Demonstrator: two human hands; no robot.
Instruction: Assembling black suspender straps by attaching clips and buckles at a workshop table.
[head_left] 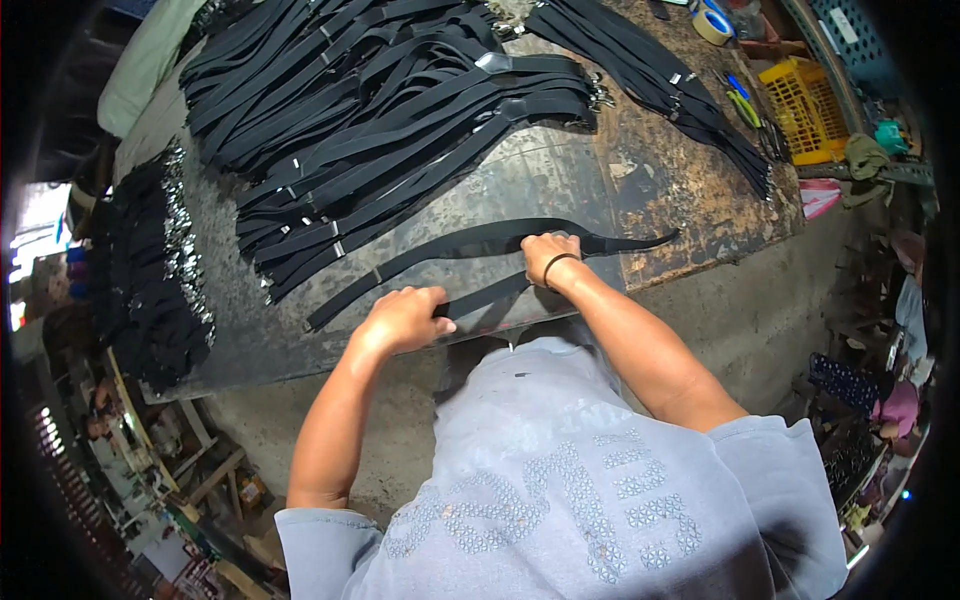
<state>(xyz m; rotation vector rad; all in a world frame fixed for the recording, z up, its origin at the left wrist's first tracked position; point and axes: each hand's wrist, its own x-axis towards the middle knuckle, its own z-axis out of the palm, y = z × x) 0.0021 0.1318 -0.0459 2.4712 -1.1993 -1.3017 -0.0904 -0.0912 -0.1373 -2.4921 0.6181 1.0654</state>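
- Black strap (465,241) was gripped in right hand (551,258); its lower strand was held by left hand (402,318).
- Patterned lettering (640,486) was borne by grey shirt (520,400).

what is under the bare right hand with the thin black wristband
Flat black fabric straps show on both sides of the bare right hand, over the worn grey-brown tabletop. Whatever lies directly beneath the hand is covered and cannot be seen.
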